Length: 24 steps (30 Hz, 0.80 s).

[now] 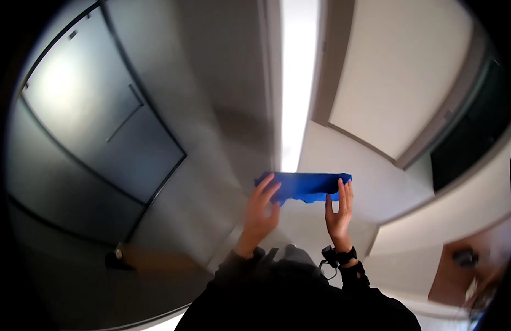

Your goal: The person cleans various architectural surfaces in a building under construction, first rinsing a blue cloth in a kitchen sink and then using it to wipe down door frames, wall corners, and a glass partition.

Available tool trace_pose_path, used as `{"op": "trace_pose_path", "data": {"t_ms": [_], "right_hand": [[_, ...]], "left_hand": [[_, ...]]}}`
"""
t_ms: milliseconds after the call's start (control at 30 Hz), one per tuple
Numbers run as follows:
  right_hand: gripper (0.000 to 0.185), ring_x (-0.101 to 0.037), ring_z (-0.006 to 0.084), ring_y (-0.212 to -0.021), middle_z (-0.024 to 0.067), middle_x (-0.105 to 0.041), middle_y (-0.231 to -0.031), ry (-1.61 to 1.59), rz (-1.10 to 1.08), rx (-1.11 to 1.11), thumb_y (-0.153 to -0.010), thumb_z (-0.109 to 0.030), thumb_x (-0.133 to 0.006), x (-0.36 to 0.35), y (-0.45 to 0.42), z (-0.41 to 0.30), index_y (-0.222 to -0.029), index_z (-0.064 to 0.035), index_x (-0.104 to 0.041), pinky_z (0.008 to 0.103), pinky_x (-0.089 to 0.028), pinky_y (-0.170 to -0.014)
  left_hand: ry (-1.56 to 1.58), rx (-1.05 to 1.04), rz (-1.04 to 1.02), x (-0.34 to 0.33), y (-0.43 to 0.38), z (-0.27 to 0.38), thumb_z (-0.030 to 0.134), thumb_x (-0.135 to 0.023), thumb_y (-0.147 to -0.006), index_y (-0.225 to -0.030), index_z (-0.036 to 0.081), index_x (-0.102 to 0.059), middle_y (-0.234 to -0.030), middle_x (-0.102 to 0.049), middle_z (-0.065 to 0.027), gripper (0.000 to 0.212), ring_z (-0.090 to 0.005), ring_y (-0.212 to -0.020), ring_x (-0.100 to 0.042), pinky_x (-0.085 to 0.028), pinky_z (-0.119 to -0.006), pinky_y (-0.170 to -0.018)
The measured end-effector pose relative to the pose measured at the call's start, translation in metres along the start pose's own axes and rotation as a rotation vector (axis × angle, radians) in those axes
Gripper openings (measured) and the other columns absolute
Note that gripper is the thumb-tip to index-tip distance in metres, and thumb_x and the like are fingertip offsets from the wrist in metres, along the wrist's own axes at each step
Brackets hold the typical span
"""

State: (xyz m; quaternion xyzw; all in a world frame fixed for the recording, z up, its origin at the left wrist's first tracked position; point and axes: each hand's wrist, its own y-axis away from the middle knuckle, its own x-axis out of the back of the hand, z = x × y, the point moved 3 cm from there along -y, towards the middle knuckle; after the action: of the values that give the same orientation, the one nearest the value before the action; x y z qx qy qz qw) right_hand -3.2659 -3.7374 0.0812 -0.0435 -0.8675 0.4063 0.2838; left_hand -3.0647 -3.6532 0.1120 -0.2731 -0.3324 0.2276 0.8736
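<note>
A blue piece of soft material point(304, 184), cloth or plastic, is stretched sideways in front of my body. Its upper edge runs nearly straight, while the lower edge is wavy. My left hand point(261, 211) has hold of its left end, slightly blurred, with the fingers pointing up. At the other end, the fingers of my right hand point(340, 205) lie against the material and the thumb stands a little apart from them. Around my right wrist is a black strap point(346, 255) with a small black device point(330, 253) and a thin cable.
A frosted glass door point(102, 107) with a dark frame is on the left. A bright light strip point(299, 82) runs down the upper middle. On the right are a pale panel point(400, 74), a dark opening point(472, 124) and a brown wooden surface point(449, 273) bearing a dark object point(465, 257).
</note>
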Motion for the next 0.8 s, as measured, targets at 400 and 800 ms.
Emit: {"op": "trace_pose_path", "data": {"t_ms": [400, 800], "right_hand": [[0.058, -0.024, 0.0401, -0.134, 0.0193, -0.04, -0.138, -0.285, 0.294, 0.24, -0.082, -0.004, -0.063, -0.129, -0.228, -0.083, -0.133, 0.0023, -0.038, 0.0452, -0.022, -0.106], [0.068, -0.03, 0.0524, -0.121, 0.0355, -0.022, -0.136, 0.339, 0.285, 0.068, -0.086, -0.016, -0.055, -0.296, -0.153, -0.028, -0.139, 0.0056, -0.018, 0.0563, -0.021, -0.101]], "left_hand": [[-0.377, -0.275, 0.172, 0.076, -0.188, -0.08, 0.005, -0.055, -0.08, -0.127, 0.003, -0.048, -0.14, -0.035, -0.019, 0.048, -0.0407, -0.117, -0.043, -0.035, -0.044, -0.097], [-0.354, -0.394, 0.154, -0.001, -0.211, -0.287, 0.033, -0.061, -0.08, -0.117, 0.007, -0.057, -0.138, -0.035, -0.0193, 0.045, -0.0375, -0.111, -0.042, -0.034, -0.057, -0.09]]}}
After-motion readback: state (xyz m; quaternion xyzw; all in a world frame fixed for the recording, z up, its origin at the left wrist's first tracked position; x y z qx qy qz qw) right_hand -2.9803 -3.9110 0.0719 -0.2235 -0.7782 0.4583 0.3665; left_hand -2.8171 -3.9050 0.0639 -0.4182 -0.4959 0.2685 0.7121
